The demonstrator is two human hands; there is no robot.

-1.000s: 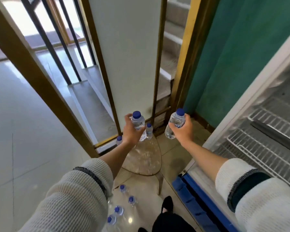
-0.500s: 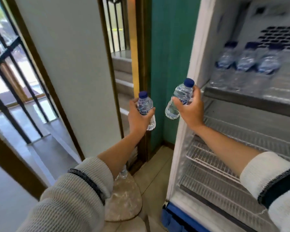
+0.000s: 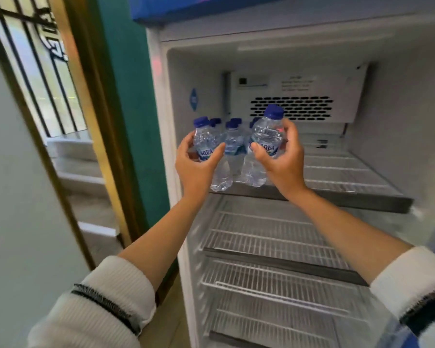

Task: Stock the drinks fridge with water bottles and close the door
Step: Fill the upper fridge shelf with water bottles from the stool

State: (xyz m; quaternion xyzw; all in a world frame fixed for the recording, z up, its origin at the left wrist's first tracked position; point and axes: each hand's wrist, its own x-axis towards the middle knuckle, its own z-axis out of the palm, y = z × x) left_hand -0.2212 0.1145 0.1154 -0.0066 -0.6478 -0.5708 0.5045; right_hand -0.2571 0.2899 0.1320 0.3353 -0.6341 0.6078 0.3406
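My left hand grips a small clear water bottle with a blue cap. My right hand grips a second such bottle, held a little higher. Both hands are raised in front of the open fridge's top wire shelf, at its left end. Several more blue-capped bottles stand on that shelf just behind my hands, partly hidden by them. The fridge door is out of view.
Below the top shelf are further white wire shelves with nothing on them. The fridge's back panel has a vent grille. A teal wall and a gold door frame stand to the left, with steps beyond.
My view swung from the floor and small table up to the fridge interior. Both hands rose and moved right, carrying their bottles to the top shelf's left end.
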